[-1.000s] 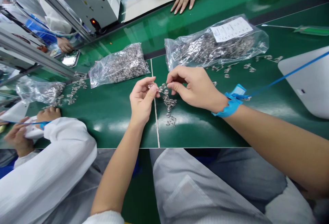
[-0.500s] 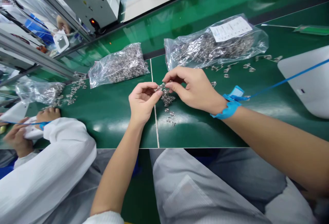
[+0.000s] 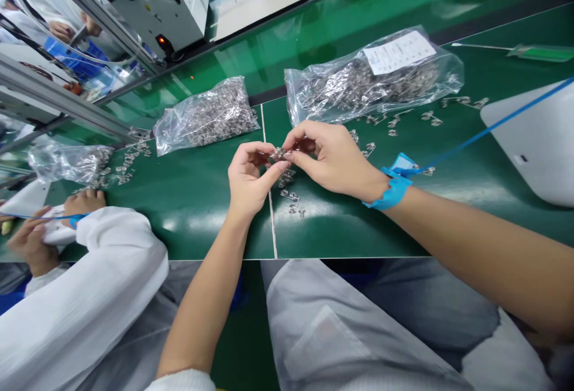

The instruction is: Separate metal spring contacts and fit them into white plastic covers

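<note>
My left hand (image 3: pixel 248 183) pinches a small tangle of metal wire springs (image 3: pixel 278 153) between thumb and fingertips. From the other side, my right hand (image 3: pixel 334 155) has its thumb and forefinger closed on the same tangle, so the two sets of fingertips almost meet. A blue band (image 3: pixel 391 192) with a cord circles my right wrist. Just below my fingers, several loose springs (image 3: pixel 293 199) lie on the green table (image 3: pixel 341 223). Fingers partly hide the held springs, and I cannot tell how many there are.
Behind my hands lies a labelled clear bag of springs (image 3: pixel 332 89), with another bag (image 3: pixel 210 119) to its left. Scattered springs (image 3: pixel 392 125) lie before the labelled bag. A white device (image 3: pixel 533 146) and green-handled tool (image 3: pixel 542 52) are rightward. A co-worker's sleeve (image 3: pixel 121 241) is at left.
My right hand has shifted slightly left, closer to my left hand. The tangle hanging below my fingers looks smaller, and the springs on the table lie a little differently.
</note>
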Motion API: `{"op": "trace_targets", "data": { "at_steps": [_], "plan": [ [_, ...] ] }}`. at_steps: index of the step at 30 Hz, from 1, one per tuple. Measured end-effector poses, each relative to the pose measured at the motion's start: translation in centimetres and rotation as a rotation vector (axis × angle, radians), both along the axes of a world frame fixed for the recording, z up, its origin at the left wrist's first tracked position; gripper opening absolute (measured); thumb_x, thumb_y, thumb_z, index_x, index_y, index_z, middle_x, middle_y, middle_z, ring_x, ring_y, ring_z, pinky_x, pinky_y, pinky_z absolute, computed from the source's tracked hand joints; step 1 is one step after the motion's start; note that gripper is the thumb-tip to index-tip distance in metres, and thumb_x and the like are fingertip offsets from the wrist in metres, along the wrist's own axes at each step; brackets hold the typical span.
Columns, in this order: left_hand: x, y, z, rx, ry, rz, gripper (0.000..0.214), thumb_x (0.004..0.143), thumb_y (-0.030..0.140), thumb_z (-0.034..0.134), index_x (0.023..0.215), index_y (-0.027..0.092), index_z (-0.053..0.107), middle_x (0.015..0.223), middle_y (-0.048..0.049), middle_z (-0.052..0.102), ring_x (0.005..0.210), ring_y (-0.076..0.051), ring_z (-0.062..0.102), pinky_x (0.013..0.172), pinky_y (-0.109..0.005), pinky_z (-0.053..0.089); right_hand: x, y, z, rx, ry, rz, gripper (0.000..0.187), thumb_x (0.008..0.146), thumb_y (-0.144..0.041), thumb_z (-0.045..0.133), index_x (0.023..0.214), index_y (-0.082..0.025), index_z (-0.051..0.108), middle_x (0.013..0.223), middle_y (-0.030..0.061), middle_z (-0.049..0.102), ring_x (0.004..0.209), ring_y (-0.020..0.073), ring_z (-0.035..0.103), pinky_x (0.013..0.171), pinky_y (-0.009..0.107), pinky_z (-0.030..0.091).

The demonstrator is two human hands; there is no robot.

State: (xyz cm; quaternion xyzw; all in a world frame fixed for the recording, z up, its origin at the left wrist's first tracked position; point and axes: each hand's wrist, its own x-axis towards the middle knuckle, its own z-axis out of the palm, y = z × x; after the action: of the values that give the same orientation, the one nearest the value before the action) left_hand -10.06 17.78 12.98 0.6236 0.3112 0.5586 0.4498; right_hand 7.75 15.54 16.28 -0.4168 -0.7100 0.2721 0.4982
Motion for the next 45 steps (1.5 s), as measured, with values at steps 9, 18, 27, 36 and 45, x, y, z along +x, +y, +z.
{"op": "trace_targets", "data": {
  "at_steps": [9,18,27,36,45],
  "plan": [
    [0.4,0.0,-0.6,0.065,0.058,0.071,0.033,0.074,0.027,0.086,0.094,0.022,0.060,0.086,0.0022,0.066,0.079,-0.009,0.066,0.076,-0.024,0.053,-0.8,-0.3,-1.0,0.114,-0.124,-0.020,0.016,0.084,-0.005,0.047,0.090,-0.020,0.050,0.085,0.0029,0.060,0.075,0.0158,0.054,0.067,0.030,0.039],
    [0.0,0.3,-0.3,-0.058,-0.048,-0.072,0.043,0.071,0.033,0.091,0.095,0.025,0.056,0.084,0.0039,0.066,0.077,-0.009,0.064,0.076,-0.024,0.051,0.0,0.3,-0.4,0.080,-0.060,0.030,0.014,0.087,-0.008,0.048,0.092,-0.022,0.047,0.085,0.0017,0.057,0.072,0.0149,0.050,0.065,0.030,0.038],
    [0.0,0.2,-0.5,0.084,0.083,-0.014,0.026,0.082,0.037,0.080,0.099,0.024,0.066,0.090,-0.0001,0.065,0.083,-0.012,0.064,0.078,-0.027,0.052,0.1,0.3,-0.3,0.123,-0.150,0.032,0.014,0.089,-0.008,0.045,0.091,-0.021,0.051,0.090,0.0044,0.060,0.079,0.0178,0.054,0.070,0.032,0.039],
    [0.2,-0.1,-0.3,0.247,0.186,0.177,0.013,0.086,0.030,0.075,0.093,0.021,0.068,0.088,-0.0004,0.065,0.079,-0.011,0.063,0.071,-0.026,0.052,-0.2,0.1,-0.2,0.046,-0.132,-0.035,0.017,0.084,-0.005,0.046,0.083,-0.022,0.046,0.077,0.0013,0.055,0.071,0.0164,0.050,0.065,0.030,0.036],
    [0.6,-0.7,-0.4,0.095,0.093,0.114,0.028,0.080,0.032,0.083,0.098,0.022,0.063,0.086,0.0012,0.070,0.078,-0.011,0.070,0.072,-0.024,0.057,-0.6,-0.1,-0.4,0.056,-0.114,-0.056,0.016,0.083,-0.006,0.047,0.083,-0.022,0.047,0.076,0.0005,0.057,0.068,0.0151,0.051,0.063,0.030,0.036]
  ]
}}
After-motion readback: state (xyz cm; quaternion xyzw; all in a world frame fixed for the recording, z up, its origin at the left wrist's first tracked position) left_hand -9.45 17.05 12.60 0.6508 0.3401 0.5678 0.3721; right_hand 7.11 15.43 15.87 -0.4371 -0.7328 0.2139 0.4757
